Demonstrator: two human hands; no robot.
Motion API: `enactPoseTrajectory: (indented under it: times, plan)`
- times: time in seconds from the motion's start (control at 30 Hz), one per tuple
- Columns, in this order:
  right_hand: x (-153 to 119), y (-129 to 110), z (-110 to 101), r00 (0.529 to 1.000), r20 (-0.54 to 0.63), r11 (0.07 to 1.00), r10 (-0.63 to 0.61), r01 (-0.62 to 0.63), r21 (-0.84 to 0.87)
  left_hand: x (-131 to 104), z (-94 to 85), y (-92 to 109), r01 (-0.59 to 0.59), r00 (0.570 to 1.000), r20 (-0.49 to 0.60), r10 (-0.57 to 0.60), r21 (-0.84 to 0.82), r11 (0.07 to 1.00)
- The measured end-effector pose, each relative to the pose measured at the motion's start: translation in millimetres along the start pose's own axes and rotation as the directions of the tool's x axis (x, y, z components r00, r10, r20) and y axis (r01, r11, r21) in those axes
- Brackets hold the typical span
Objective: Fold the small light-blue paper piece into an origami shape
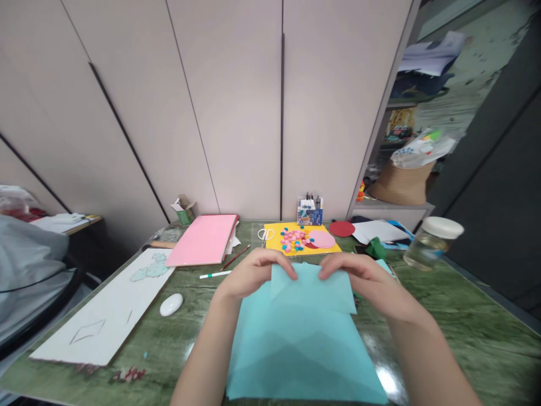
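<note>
My left hand (258,272) and my right hand (359,276) pinch the top edge of a small light-blue piece of paper (313,290), thumbs in front and some fingers hidden behind it. Below that piece, a larger turquoise sheet of paper (302,355) lies on the table in front of me. Just beyond my hands is a yellow sheet (274,242) bearing many small pink, blue and yellow paper balls (295,239) and a pink paper circle (322,239). White-handled scissors (266,234) rest at its left edge.
Leftward lie a white board with cactus drawings (105,304), a white computer mouse (171,304), a pink paper stack (207,239), a pencil (235,257) and a white pen (214,274). Rightward stands a lidded jar (431,245). A pen box (310,211) stands by the cabinet (236,113).
</note>
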State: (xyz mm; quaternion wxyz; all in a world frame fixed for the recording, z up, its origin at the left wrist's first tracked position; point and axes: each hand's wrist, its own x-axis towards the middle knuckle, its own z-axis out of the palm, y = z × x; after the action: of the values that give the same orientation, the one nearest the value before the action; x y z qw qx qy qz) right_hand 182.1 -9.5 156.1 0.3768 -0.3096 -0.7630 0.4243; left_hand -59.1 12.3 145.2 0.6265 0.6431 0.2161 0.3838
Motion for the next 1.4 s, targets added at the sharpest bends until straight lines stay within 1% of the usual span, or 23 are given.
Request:
enactPoseTrajectory:
  times: [0.1, 0.17, 0.27, 0.33, 0.4, 0.43, 0.47, 0.53, 0.57, 0.6, 0.67, 0.73, 0.77, 0.8, 0.87, 0.93, 1.03, 1.1, 1.13, 1.2, 1.27, 1.33, 1.4]
  plan:
    - [1.1, -1.1, -0.2, 0.999, 0.029, 1.0, -0.023, 0.023, -0.003, 0.0, 1.4, 1.7, -0.007, 1.0, -0.01, 0.006, -0.01, 1.0]
    - [1.6, -0.4, 0.6, 1.0, 0.029, 1.0, -0.009, 0.009, 0.015, 0.1, 3.0, 2.1, 0.0, 1.0, -0.017, -0.001, -0.038, 0.999]
    - [2.0, 3.4, 1.5, 0.999, 0.028, 0.998, 0.023, -0.025, 0.05, 0.6, 5.3, 1.6, 0.071, 0.997, -0.001, -0.072, -0.16, 0.985]
    - [3.0, 6.5, 2.7, 0.999, 0.007, 0.998, 0.031, -0.032, 0.061, 1.9, 6.7, 1.2, 0.092, 0.996, 0.015, -0.091, -0.247, 0.965]
    - [5.4, 9.2, 5.8, 0.996, -0.082, 0.998, 0.028, -0.023, 0.057, 4.4, 9.3, 1.2, 0.044, 0.998, -0.023, -0.055, -0.322, 0.946]
    - [7.1, 10.2, 8.1, 0.987, -0.159, 0.999, 0.024, -0.017, 0.044, 6.3, 11.3, 1.1, 0.001, 0.997, -0.068, -0.027, -0.354, 0.935]
    - [8.8, 11.0, 11.0, 0.968, -0.25, 1.0, 0.017, -0.012, 0.02, 8.3, 14.0, 0.9, -0.055, 0.991, -0.134, 0.004, -0.375, 0.925]
    - [12.1, 12.0, 17.4, 0.906, -0.423, 0.999, -0.013, -0.01, -0.053, 12.8, 21.0, -0.3, -0.166, 0.958, -0.281, 0.063, -0.361, 0.918]
    - [13.4, 12.2, 20.6, 0.884, -0.466, 0.996, -0.042, 0.0, -0.09, 15.0, 24.9, -1.4, -0.215, 0.931, -0.354, 0.094, -0.322, 0.922]
    - [14.3, 12.2, 23.5, 0.875, -0.479, 0.992, -0.073, 0.016, -0.123, 16.8, 28.8, -2.6, -0.238, 0.908, -0.405, 0.112, -0.277, 0.931]
    - [15.0, 11.6, 28.1, 0.885, -0.445, 0.98, -0.141, 0.06, -0.191, 19.0, 35.7, -5.2, -0.26, 0.868, -0.475, 0.148, -0.181, 0.948]
    - [14.3, 10.1, 30.9, 0.906, -0.375, 0.96, -0.197, 0.101, -0.263, 19.3, 40.1, -7.4, -0.291, 0.818, -0.534, 0.213, -0.064, 0.954]
    - [13.7, 9.1, 31.7, 0.915, -0.342, 0.948, -0.216, 0.113, -0.297, 18.9, 41.3, -8.2, -0.293, 0.795, -0.555, 0.245, 0.002, 0.956]
    - [13.0, 7.8, 32.2, 0.924, -0.308, 0.938, -0.226, 0.121, -0.326, 18.2, 41.9, -8.7, -0.282, 0.781, -0.564, 0.269, 0.066, 0.957]
    - [11.5, 4.8, 32.3, 0.948, -0.235, 0.924, -0.217, 0.121, -0.364, 16.8, 41.8, -9.0, -0.233, 0.776, -0.563, 0.283, 0.162, 0.959]
    - [10.0, 1.6, 30.6, 0.969, -0.173, 0.919, -0.178, 0.101, -0.381, 15.7, 40.6, -8.6, -0.202, 0.768, -0.571, 0.292, 0.217, 0.955]
    - [8.1, -2.2, 24.8, 0.99, -0.084, 0.931, -0.112, 0.075, -0.358, 14.9, 38.4, -7.3, -0.211, 0.748, -0.577, 0.327, 0.261, 0.942]
    - [7.3, -2.9, 20.3, 0.992, -0.092, 0.958, -0.089, 0.06, -0.281, 14.1, 37.6, -6.1, -0.221, 0.762, -0.546, 0.347, 0.284, 0.933]
    - [7.1, -2.5, 18.5, 0.988, -0.132, 0.975, -0.084, 0.054, -0.214, 13.4, 37.6, -5.3, -0.217, 0.779, -0.523, 0.345, 0.291, 0.932]
    - [7.6, -0.5, 16.6, 0.964, -0.259, 0.998, -0.063, 0.057, -0.031, 11.7, 38.6, -3.8, -0.187, 0.828, -0.463, 0.316, 0.305, 0.934]
    - [9.1, 2.3, 16.9, 0.936, -0.352, 0.99, -0.01, 0.059, 0.129, 9.9, 40.7, -2.2, -0.135, 0.886, -0.382, 0.263, 0.33, 0.934]
    - [11.0, 4.5, 18.0, 0.925, -0.377, 0.984, 0.046, 0.023, 0.177, 8.3, 43.3, -0.9, -0.096, 0.928, -0.303, 0.219, 0.372, 0.923]
    - [12.8, 5.3, 18.6, 0.93, -0.36, 0.992, 0.081, -0.042, 0.116, 7.3, 45.7, -0.1, -0.074, 0.95, -0.248, 0.191, 0.416, 0.906]
